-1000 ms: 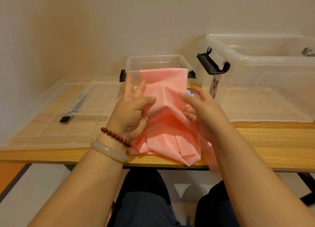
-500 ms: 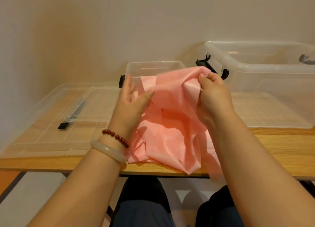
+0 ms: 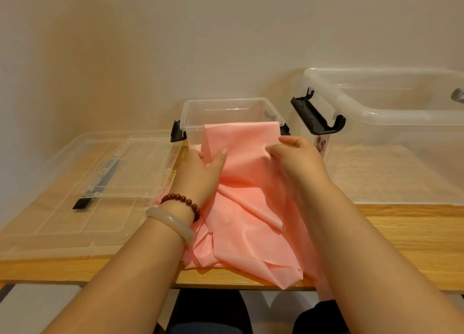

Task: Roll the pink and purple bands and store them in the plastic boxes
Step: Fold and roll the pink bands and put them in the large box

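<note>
"Pink band [image 3: 246, 208], position?"
"Crumpled on the table [image 3: 401, 233] just in front of the small clear box [image 3: 226, 104]. Top edge is held up against the box's near wall, and the lower end hangs past the table edge."
"Hands?"
"Left hand [image 3: 200, 173] grips the band's left side, thumb on top. Right hand [image 3: 298, 163] pinches a fold on its right side. Both are just in front of the box."
"Surroundings?"
"Large clear box [image 3: 401, 113] sits right of the small one, with its black latch [image 3: 316, 118] raised. Flat clear lid [image 3: 100, 183] lies to its left."

Wooden table [image 3: 401, 233], clear lid [image 3: 75, 195] left, small box [image 3: 193, 123] centre, large box [image 3: 401, 123] right, pink band [image 3: 251, 220] in front
</note>
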Available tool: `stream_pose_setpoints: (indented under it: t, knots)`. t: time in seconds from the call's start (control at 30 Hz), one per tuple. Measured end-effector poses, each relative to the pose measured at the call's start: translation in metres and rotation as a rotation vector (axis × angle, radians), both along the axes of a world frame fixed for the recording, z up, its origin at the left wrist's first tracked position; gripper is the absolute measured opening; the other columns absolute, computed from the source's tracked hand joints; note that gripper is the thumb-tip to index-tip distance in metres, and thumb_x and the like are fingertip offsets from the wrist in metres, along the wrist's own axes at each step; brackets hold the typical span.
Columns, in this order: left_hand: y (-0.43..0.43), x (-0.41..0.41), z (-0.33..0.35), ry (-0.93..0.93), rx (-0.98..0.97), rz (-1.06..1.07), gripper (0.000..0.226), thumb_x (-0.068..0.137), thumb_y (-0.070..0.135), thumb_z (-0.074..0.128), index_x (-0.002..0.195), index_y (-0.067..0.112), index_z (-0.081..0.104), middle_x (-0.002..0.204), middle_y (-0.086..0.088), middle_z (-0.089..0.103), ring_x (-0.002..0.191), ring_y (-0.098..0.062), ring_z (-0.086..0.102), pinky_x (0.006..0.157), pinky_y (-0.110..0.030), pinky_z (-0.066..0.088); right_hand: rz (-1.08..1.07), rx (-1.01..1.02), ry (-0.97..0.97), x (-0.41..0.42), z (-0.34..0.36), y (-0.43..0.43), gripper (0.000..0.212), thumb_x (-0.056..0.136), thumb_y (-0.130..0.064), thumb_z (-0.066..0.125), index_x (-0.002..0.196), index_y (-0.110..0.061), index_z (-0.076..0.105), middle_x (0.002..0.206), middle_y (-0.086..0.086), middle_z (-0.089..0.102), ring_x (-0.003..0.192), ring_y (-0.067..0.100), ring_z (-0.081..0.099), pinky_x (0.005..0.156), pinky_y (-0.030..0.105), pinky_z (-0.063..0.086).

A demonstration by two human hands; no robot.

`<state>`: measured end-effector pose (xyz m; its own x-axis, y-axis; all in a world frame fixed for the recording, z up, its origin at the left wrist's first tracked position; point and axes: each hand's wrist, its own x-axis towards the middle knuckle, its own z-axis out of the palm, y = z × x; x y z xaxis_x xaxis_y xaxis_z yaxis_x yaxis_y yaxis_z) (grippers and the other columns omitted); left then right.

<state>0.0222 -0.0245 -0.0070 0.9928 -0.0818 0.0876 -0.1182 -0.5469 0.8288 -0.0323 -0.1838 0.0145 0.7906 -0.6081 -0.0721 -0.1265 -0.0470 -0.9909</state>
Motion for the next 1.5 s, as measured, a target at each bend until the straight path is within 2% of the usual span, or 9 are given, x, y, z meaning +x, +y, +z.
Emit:
stream_pose_setpoints:
  t: [0.2,0.33,0.7,0.83,0.93,1.07,1.17,1.3,1.5]
  knots:
    - [-0.006,0.0,-0.003,0.168,-0.501,-0.126,0.036,0.087,0.041,0.066,0.114,0.017,0.064,0.104,-0.001,0.071,0.095,-0.02,0.068,0.087,-0.044,0.056,-0.065,0.215,-0.054,0.01,-0.003,0.002,0.069,0.043,-0.053,0.078,0.105,-0.025,0.064,0.095,0.001,0.071,0.088,0.027,0.069,0.084,0.052,0.056]
    - [-0.005,-0.003,0.005,0.112,-0.619,-0.117,0.004,0.089,0.017,0.067,0.088,0.017,0.071,0.079,0.001,0.072,0.076,-0.018,0.067,0.066,-0.03,0.054,0.037,0.237,0.063,0.006,0.0,0.0,0.021,0.067,-0.029,0.084,0.079,-0.016,0.072,0.076,0.003,0.075,0.079,0.026,0.072,0.08,0.053,0.058]
    - [0.0,0.024,0.056,-0.197,-0.548,-0.044,0.033,0.086,0.007,0.066,0.11,0.025,0.054,0.085,0.008,0.07,0.067,0.0,0.064,0.063,-0.019,0.052,-0.079,-0.183,-0.276,0.031,0.03,0.001,0.006,0.089,-0.026,0.068,0.084,-0.025,0.071,0.071,-0.009,0.068,0.062,0.009,0.059,0.061,0.025,0.046]
    - [-0.006,0.049,0.057,-0.398,-0.265,0.051,0.013,0.088,0.015,0.064,0.097,0.024,0.061,0.088,0.008,0.065,0.076,-0.002,0.058,0.075,-0.026,0.053,-0.09,-0.158,-0.28,0.058,0.037,0.004,0.006,0.092,-0.019,0.065,0.097,-0.02,0.067,0.086,-0.004,0.069,0.081,0.015,0.066,0.081,0.04,0.057]
    - [-0.008,0.06,0.061,-0.418,-0.037,0.003,0.021,0.092,0.022,0.059,0.112,0.023,0.062,0.093,0.006,0.063,0.089,-0.013,0.06,0.091,-0.032,0.049,0.008,-0.203,-0.203,0.065,0.04,0.008,0.037,0.092,-0.017,0.061,0.128,-0.021,0.054,0.11,-0.003,0.066,0.099,0.021,0.065,0.091,0.046,0.054]
    - [-0.004,0.065,0.059,-0.393,0.401,0.007,0.047,0.098,0.042,0.044,0.142,0.025,0.04,0.113,0.001,0.061,0.12,-0.028,0.049,0.105,-0.044,0.029,-0.003,-0.317,-0.175,0.056,0.039,0.004,0.036,0.092,-0.011,0.057,0.127,-0.019,0.057,0.122,-0.002,0.058,0.089,0.009,0.058,0.073,0.027,0.05]
    - [0.003,0.057,0.045,-0.466,0.314,0.018,0.046,0.096,0.041,0.048,0.138,0.022,0.046,0.132,-0.007,0.053,0.126,-0.031,0.041,0.107,-0.041,0.03,-0.101,-0.411,-0.235,0.042,0.024,0.005,0.021,0.09,-0.019,0.063,0.111,-0.021,0.064,0.114,-0.001,0.06,0.093,0.01,0.056,0.071,0.018,0.041]
    - [0.007,0.027,0.016,-0.613,0.033,0.063,0.034,0.091,0.029,0.06,0.122,0.016,0.059,0.113,-0.004,0.054,0.113,-0.025,0.046,0.094,-0.025,0.032,-0.177,-0.523,-0.276,0.02,-0.011,0.017,0.03,0.088,-0.025,0.068,0.116,-0.019,0.06,0.118,-0.001,0.052,0.108,0.017,0.051,0.082,0.017,0.037]
    - [-0.002,0.003,-0.011,-0.313,-0.162,0.035,0.055,0.086,0.027,0.071,0.132,0.018,0.042,0.107,0.006,0.049,0.083,0.002,0.049,0.066,-0.001,0.037,-0.162,-0.469,-0.123,0.012,-0.028,0.019,0.057,0.086,-0.029,0.074,0.135,-0.019,0.046,0.126,0.003,0.054,0.108,0.013,0.05,0.078,0.014,0.03]
